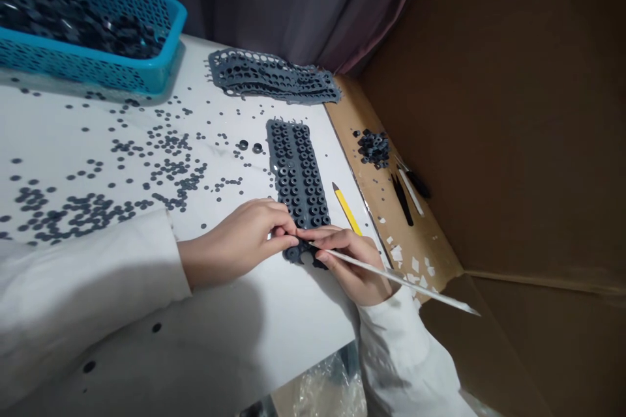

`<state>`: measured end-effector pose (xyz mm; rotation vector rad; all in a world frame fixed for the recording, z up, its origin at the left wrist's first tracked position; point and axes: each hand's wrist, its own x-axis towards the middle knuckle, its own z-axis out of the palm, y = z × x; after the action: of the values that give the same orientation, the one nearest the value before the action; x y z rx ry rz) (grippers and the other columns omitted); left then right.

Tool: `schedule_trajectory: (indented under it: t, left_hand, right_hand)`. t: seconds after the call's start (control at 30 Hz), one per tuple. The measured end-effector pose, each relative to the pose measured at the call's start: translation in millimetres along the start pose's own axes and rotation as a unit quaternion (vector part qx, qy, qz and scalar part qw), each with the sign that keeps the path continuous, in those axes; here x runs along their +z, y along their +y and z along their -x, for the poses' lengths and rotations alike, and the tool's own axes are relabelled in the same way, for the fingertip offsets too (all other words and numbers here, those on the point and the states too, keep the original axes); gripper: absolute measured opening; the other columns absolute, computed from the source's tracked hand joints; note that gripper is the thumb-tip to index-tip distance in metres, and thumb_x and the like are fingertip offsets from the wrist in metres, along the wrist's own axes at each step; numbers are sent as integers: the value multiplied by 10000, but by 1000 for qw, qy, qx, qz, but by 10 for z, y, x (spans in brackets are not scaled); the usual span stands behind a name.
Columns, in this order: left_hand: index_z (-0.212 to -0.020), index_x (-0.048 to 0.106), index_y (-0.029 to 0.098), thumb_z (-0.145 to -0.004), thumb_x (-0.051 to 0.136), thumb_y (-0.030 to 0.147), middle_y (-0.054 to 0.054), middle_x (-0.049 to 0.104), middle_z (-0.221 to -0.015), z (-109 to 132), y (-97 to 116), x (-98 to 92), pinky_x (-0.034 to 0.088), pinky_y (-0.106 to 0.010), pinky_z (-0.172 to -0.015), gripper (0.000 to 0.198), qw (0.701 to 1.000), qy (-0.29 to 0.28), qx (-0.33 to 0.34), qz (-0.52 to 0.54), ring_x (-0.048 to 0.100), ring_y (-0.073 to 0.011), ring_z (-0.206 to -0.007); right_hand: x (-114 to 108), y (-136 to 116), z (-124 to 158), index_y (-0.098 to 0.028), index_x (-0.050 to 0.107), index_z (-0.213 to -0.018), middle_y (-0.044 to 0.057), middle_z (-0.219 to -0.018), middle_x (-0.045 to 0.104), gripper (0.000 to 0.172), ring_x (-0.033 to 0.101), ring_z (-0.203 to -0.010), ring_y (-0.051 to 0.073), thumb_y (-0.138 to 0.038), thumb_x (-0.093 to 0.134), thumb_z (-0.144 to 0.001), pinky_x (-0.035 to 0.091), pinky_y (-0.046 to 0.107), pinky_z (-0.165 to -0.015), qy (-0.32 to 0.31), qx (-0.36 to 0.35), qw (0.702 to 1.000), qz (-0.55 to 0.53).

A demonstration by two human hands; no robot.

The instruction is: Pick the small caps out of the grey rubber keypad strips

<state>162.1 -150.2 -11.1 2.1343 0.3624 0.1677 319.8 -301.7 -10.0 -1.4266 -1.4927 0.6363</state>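
White sleeves (pixel 83 293) are seen nearest, the left one laid across the white table (pixel 274 313). The left hand (pixel 235 244) is set at the near end of a dark rubber sheet (pixel 297 172), its fingers drawn together and pinched on the sheet's edge. The right hand (pixel 355 264) is closed around a thin white stick (pixel 405 281), whose tip is pressed at that same edge, just beside the left fingertips. The sheet is laid lengthwise on the table, rows of moulded rings running away from the person, with a yellow tool (pixel 346 207) just beside it on the right.

Several risks can be judged from this. The stick's tip could slip off the soft rubber and be driven into the left fingertips, since the two are nearly touching. The sheet is held at one end only, so it could be dragged or buckled, and the thin web torn. The stick's long tail is left jutting over the cardboard box (pixel 489 143), where it could be knocked. Any ring freed near the table edge could be lost into the box, or among the loose discs (pixel 88 208) scattered to the left.
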Motion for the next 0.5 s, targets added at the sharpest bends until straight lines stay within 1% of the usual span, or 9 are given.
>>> schedule_trajectory:
  t: [0.13,0.23,0.37,0.5]
  left_hand:
    - [-674,594,197,-889,521,317,-11,595,-717,-2,-5,1,397,-293,-653,257,1000,3,0,5,558,-179,-720]
    - [-703,616,198,-885,522,320,-14,606,-727,-4,-8,-1,402,-293,-659,239,1000,7,1,11,560,-181,-729]
    - [-690,609,198,-882,530,314,-4,588,-708,-4,0,-13,398,-284,-661,239,1000,8,-5,25,554,-176,-737]
    - [-669,598,200,-867,548,317,13,545,-673,-5,13,-42,382,-265,-635,236,998,-7,-21,61,536,-163,-703]
  right_hand:
    - [3,25,-6,-250,625,-928,99,-1115,737,56,710,-989,215,-212,594,-902,573,414,-865,-9,-39,999,21]
    - [5,26,-10,-256,631,-930,96,-1120,736,58,712,-984,214,-224,588,-907,574,414,-861,-8,-48,999,25]
    - [1,12,2,-260,633,-968,100,-1142,729,70,706,-1017,223,-262,599,-907,576,429,-861,14,-21,1000,-2]
    - [0,7,14,-258,640,-934,83,-1152,727,47,693,-1070,227,-272,626,-892,576,426,-889,19,20,999,-39]
